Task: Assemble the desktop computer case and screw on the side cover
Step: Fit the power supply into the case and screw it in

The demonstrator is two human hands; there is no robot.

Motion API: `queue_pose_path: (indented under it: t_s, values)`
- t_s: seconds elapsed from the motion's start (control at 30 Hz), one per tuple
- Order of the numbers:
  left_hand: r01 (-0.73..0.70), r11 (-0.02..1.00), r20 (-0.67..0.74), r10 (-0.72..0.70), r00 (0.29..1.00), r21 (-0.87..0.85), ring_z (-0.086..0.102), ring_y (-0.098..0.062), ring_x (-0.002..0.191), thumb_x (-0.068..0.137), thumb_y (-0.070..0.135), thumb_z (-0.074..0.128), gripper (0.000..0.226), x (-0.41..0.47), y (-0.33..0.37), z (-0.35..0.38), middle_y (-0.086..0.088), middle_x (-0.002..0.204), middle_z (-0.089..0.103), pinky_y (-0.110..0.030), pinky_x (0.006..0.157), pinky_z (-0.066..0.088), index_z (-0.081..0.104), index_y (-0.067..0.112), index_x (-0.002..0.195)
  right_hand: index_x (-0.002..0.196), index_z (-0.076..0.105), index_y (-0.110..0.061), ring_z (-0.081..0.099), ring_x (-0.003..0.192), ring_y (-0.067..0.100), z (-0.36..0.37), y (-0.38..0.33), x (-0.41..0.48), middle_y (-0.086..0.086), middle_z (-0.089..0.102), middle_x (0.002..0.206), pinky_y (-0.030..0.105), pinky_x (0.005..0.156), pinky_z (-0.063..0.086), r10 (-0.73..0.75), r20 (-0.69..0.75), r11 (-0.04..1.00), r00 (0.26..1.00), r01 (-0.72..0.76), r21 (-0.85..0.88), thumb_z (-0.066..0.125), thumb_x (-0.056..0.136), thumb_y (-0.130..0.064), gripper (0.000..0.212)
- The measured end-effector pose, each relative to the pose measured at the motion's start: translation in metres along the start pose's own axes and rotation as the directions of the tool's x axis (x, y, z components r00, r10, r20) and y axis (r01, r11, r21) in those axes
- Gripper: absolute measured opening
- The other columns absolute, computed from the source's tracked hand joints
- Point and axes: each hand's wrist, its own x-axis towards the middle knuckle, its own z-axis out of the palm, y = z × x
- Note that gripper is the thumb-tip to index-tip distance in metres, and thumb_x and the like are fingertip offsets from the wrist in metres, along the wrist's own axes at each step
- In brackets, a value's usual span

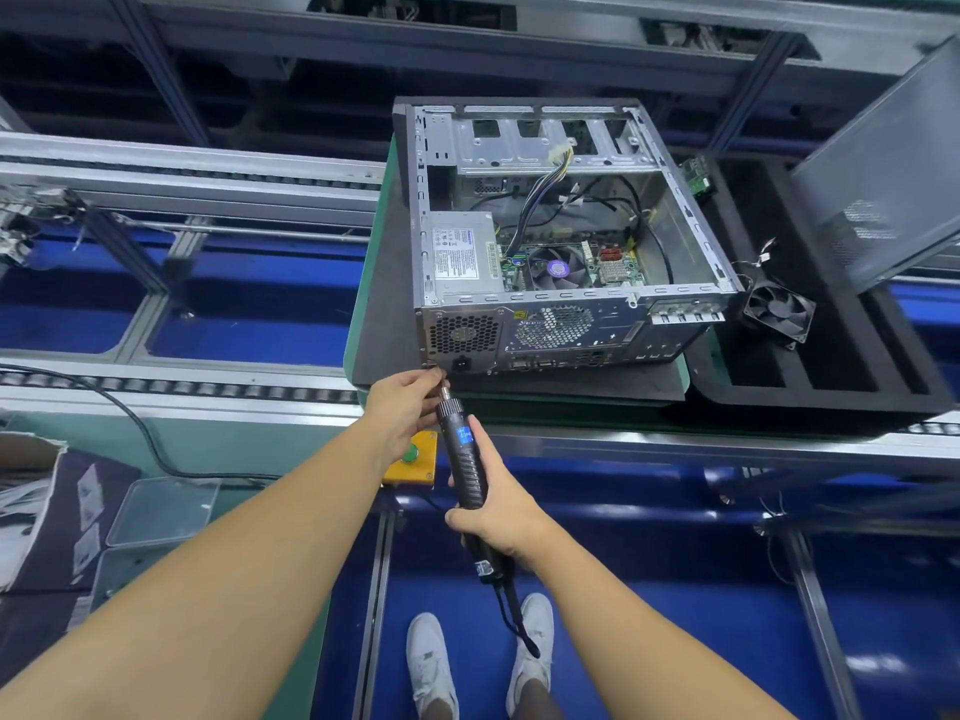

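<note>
R hand [498, 511] is gripping the electric screwdriver [465, 454] round its black handle, fingers curled; L hand [402, 407] is pinching at the bit tip, right by the lower rear corner of the PC case [561, 241]; can't tell if a screw's there; yellow button box [415, 457] is sitting under L wrist; case is lying on its side on a dark mat [384, 304], open side up, PSU & mobo showing; side cover [883, 174] is leaning tilted far right, well apart from case, beyond a loose fan [779, 311].

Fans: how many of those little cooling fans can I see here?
2. The inner fan sits on the circuit board inside the open computer case; the loose fan lies on the black tray to its right. Others may hide behind the rear grilles.
</note>
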Motion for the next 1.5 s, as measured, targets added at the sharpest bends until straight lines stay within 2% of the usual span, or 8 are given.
queue_pose_path:
  t_s: [0.57, 0.7, 0.8, 0.93, 0.97, 1.03, 1.1, 1.5]
  values:
    - [0.034, 0.999, -0.028, -0.033, 0.999, 0.027, 0.069, -0.02, 0.086, 0.094, 0.021, 0.066, 0.015, 0.001, 0.003, -0.004, -0.007, 0.099, 0.075, -0.03, 0.067, 0.053, 0.071, 0.01, 0.103, 0.153, -0.002, -0.059, 0.066, 0.081, 0.009, 0.008, -0.011, -0.001, -0.012, 0.054, 0.121, 0.026, 0.069, 0.057, 0.066, 0.033, 0.998, 0.997, -0.066, 0.005, 0.075, 0.076, -0.01, 0.119]
    - [-0.046, 0.971, -0.159, 0.085, 0.984, 0.236, 0.064, -0.02, 0.077, 0.094, 0.02, 0.052, 0.02, -0.007, 0.021, -0.011, -0.005, 0.085, 0.071, -0.028, 0.061, 0.049, 0.069, 0.012, 0.087, 0.152, -0.003, -0.061, 0.067, 0.076, 0.016, 0.016, -0.013, -0.001, -0.006, 0.061, 0.116, 0.04, 0.078, 0.061, 0.092, 0.018, 0.995, 0.996, -0.092, 0.037, 0.077, 0.074, -0.015, 0.12]
    - [-0.329, 0.779, -0.305, 0.54, 0.784, 0.534, 0.053, -0.017, 0.071, 0.091, 0.022, 0.04, 0.026, -0.012, 0.05, -0.022, -0.003, 0.079, 0.062, -0.028, 0.056, 0.036, 0.062, 0.012, 0.08, 0.15, -0.001, -0.064, 0.068, 0.084, 0.024, 0.021, -0.015, -0.001, 0.0, 0.058, 0.126, 0.048, 0.085, 0.061, 0.114, 0.008, 0.991, 0.993, -0.114, 0.065, 0.078, 0.074, -0.017, 0.119]
    - [-0.625, 0.267, 0.082, 0.878, 0.471, 0.733, 0.049, -0.022, 0.103, 0.089, 0.025, 0.04, 0.025, -0.005, 0.115, -0.013, -0.004, 0.108, 0.058, -0.036, 0.088, 0.039, 0.06, 0.014, 0.099, 0.151, 0.0, -0.062, 0.068, 0.085, 0.026, 0.025, -0.017, -0.001, 0.003, 0.06, 0.128, 0.048, 0.086, 0.061, 0.125, -0.002, 0.988, 0.992, -0.124, 0.095, 0.077, 0.077, -0.015, 0.117]
    - [-0.625, 0.138, 0.228, 0.854, 0.469, 0.768, 0.046, -0.024, 0.118, 0.091, 0.029, 0.041, 0.034, 0.0, 0.132, -0.006, -0.006, 0.125, 0.055, -0.038, 0.098, 0.036, 0.061, 0.016, 0.114, 0.151, -0.001, -0.062, 0.069, 0.086, 0.026, 0.025, -0.017, -0.001, 0.001, 0.059, 0.129, 0.047, 0.086, 0.061, 0.128, -0.001, 0.986, 0.992, -0.127, 0.104, 0.077, 0.078, -0.014, 0.117]
    - [-0.575, -0.094, 0.485, 0.656, 0.578, 0.813, 0.027, -0.024, 0.145, 0.099, 0.039, 0.037, 0.049, 0.011, 0.156, 0.01, -0.006, 0.157, 0.033, -0.043, 0.115, 0.024, 0.046, 0.026, 0.145, 0.152, -0.001, -0.061, 0.069, 0.089, 0.026, 0.025, -0.017, -0.001, -0.003, 0.057, 0.131, 0.046, 0.086, 0.061, 0.129, 0.001, 0.985, 0.992, -0.128, 0.113, 0.077, 0.08, -0.013, 0.116]
    - [-0.517, -0.247, 0.57, 0.447, 0.69, 0.819, 0.007, -0.022, 0.152, 0.101, 0.048, 0.028, 0.055, 0.019, 0.16, 0.022, 0.0, 0.166, 0.012, -0.046, 0.121, 0.013, 0.024, 0.035, 0.155, 0.152, 0.0, -0.062, 0.068, 0.089, 0.025, 0.025, -0.018, -0.001, -0.003, 0.056, 0.133, 0.046, 0.087, 0.06, 0.131, -0.002, 0.984, 0.991, -0.13, 0.125, 0.076, 0.081, -0.012, 0.114]
    - [-0.486, -0.248, 0.545, 0.439, 0.715, 0.838, -0.003, -0.018, 0.153, 0.101, 0.051, 0.021, 0.056, 0.017, 0.152, 0.023, 0.003, 0.167, 0.005, -0.049, 0.121, 0.014, 0.016, 0.038, 0.156, 0.151, 0.003, -0.062, 0.067, 0.078, 0.016, 0.025, -0.018, 0.001, -0.008, 0.058, 0.123, 0.037, 0.077, 0.061, 0.112, -0.019, 0.982, 0.994, -0.107, 0.155, 0.077, 0.079, -0.009, 0.116]
